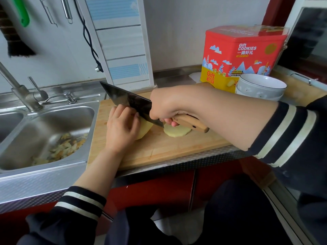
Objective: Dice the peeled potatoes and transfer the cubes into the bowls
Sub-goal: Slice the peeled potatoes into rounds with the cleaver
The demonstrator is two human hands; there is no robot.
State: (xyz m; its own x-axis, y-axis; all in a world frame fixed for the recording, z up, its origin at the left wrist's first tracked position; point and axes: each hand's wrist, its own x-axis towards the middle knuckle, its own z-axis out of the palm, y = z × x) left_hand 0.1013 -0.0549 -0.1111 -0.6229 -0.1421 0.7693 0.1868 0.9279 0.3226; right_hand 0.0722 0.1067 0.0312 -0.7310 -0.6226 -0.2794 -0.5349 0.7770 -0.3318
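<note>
**Slicing stage, no cubes yet**

Striped sleeves frame the view at the bottom. Left hand [122,127] lies over the peeled potato [146,129] on the cutting board [159,147], fingers curled down round its top, tips tucked just beside the blade. Right hand [169,105] is wrapped tight round the wooden handle of the cleaver [127,99]; blade is tilted, heel low at the potato's cut face, tip raised toward the wall. Whether the edge is already biting in or only resting there is hard to say, as the hand hides the contact.

One flat slice [177,132] lies on the board just right of the potato, partly under the handle.

Step in hand, I'd judge: cutting slabs, early on. Next: press down w/ a straight stroke, left fingertips kept back, then stack slabs, cut to sticks, cross-cut to cubes.

Stacked bowls [261,86] wait at the back right of the desk, before a red cookie tin [244,53]. Peelings [60,149] lie in the sink [85,114] to the left.
</note>
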